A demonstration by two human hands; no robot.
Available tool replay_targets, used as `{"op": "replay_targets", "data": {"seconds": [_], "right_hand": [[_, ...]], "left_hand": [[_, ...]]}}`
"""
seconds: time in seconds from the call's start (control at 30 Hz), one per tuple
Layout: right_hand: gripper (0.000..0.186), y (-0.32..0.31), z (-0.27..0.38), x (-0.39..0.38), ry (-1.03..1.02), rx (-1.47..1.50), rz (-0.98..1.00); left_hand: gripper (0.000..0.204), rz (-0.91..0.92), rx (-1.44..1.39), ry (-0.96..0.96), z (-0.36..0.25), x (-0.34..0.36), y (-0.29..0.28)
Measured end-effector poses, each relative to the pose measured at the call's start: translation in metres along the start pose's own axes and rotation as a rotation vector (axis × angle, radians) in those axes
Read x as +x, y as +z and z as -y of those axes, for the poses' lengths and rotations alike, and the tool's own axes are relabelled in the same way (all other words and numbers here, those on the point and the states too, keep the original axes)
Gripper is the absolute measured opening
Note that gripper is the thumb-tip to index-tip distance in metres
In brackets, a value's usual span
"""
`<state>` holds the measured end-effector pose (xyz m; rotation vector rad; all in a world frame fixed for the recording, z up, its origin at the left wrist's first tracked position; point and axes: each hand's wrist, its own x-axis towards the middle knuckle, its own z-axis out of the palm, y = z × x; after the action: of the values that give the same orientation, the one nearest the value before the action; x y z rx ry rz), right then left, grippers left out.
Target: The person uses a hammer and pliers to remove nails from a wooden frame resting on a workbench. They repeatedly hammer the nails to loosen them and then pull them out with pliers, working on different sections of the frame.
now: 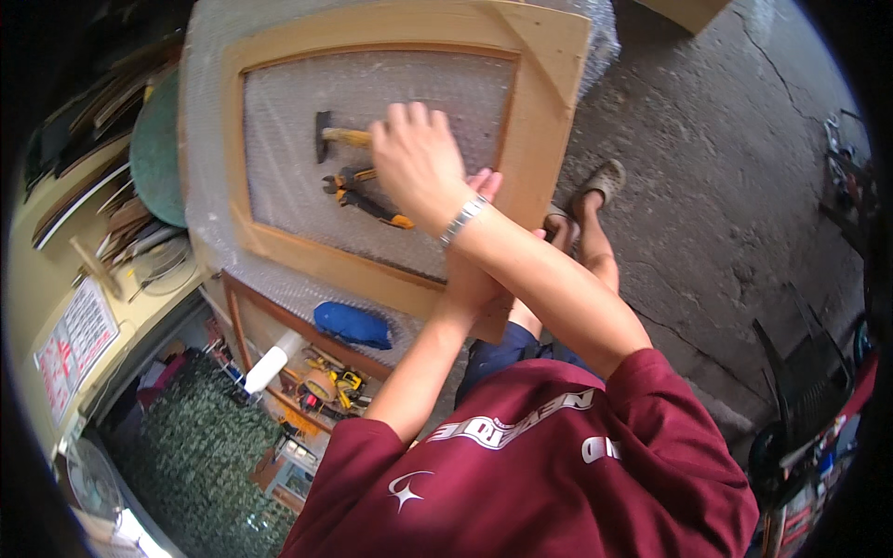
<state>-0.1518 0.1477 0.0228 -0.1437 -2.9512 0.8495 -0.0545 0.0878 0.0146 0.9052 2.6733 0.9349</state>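
The wooden frame (549, 112) lies on bubble wrap (209, 102) in front of you, with the hammer (322, 138) and a pair of pliers (377, 206) inside its opening; your left hand (473, 279) is at the near right corner, partly covered by your right forearm, so you cannot tell from here whether it is closed on the wood; your right hand (419, 163) is over the hammer's yellow handle, back upward, and whether its fingers wrap the handle cannot be told either; the frame looks stiff but wide and awkward, so opposite rails should give the surest hold; the hammer is probably head-heavy, best taken well down the handle; the soft wrap may be slippery, letting the frame slide.
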Motion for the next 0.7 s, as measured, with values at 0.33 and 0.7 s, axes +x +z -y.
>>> {"op": "replay_targets", "data": {"seconds": [0.33, 0.7], "right_hand": [[0.020, -0.078, -0.011, -0.033, 0.052, 0.634, -0.151], [0.034, -0.055, -0.080, -0.260, 1.029, 1.910, -0.033]], "left_hand": [[0.077, -0.004, -0.069, 0.068, -0.011, -0.002, 0.001], [0.042, -0.133, 0.056, 0.231, 0.012, 0.102, 0.001]]}}
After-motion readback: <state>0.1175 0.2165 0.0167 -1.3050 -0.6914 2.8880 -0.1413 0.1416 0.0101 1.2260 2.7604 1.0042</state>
